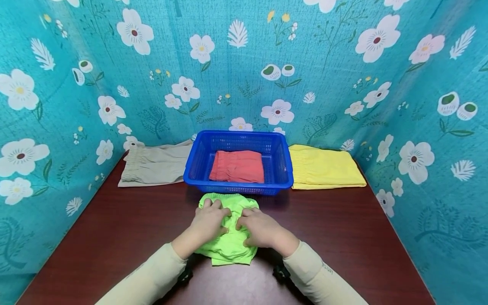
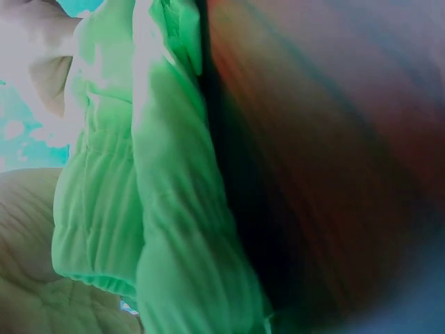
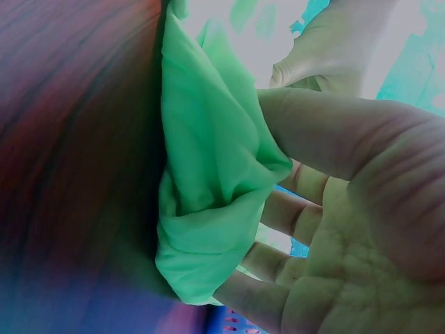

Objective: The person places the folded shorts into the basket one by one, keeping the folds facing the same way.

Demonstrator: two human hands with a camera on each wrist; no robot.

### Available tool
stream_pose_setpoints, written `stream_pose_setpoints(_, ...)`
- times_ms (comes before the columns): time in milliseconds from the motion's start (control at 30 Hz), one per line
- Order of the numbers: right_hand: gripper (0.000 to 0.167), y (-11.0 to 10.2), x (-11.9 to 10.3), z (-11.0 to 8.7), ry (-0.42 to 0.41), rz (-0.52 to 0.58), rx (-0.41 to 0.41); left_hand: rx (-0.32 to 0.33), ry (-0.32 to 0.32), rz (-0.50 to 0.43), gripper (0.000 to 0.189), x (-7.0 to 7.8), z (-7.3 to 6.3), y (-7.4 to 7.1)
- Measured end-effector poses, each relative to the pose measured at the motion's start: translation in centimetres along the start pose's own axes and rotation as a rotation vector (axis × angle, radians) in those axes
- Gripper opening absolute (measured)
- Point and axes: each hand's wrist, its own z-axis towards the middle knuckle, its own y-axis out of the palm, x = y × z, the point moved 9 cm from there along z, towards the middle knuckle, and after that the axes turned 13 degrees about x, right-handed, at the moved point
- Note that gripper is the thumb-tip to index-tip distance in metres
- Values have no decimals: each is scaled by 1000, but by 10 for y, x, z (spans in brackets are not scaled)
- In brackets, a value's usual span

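Observation:
Bright green elastic-waisted pants (image 1: 232, 250) lie crumpled on the table in front of the basket, in a thick, loosely folded bundle. My left hand (image 1: 207, 220) rests on their left side, fingers spread over the cloth. On the right side my right hand (image 1: 263, 228) touches them with bent, spread fingers. In the right wrist view the thumb (image 3: 313, 129) meets a raised fold, with a gap between it and the other fingers. Gathered elastic of the green pants (image 2: 97, 209) shows in the left wrist view, hiding the left fingertips.
Behind the bundle stands a blue plastic basket (image 1: 238, 187) with a folded red garment (image 1: 240, 167) in it. A folded beige garment (image 1: 158, 165) lies left of the basket, a folded yellow one (image 1: 328, 167) right. Flowered turquoise cloth (image 1: 236, 84) surrounds the dark wooden table (image 1: 126, 237).

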Motion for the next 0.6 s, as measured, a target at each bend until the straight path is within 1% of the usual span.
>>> stream_pose_setpoints(167,38,-4,8,-4,3,6,2,0,-1,10,45,10,3,1)
stream_pose_setpoints(367,38,-4,14,-9,11,7,-3,-8,3,10,44,18,5,2)
stream_pose_setpoints(600,38,-2,15,-11,-6,16,14,-25,10,8,42,21,3,2)
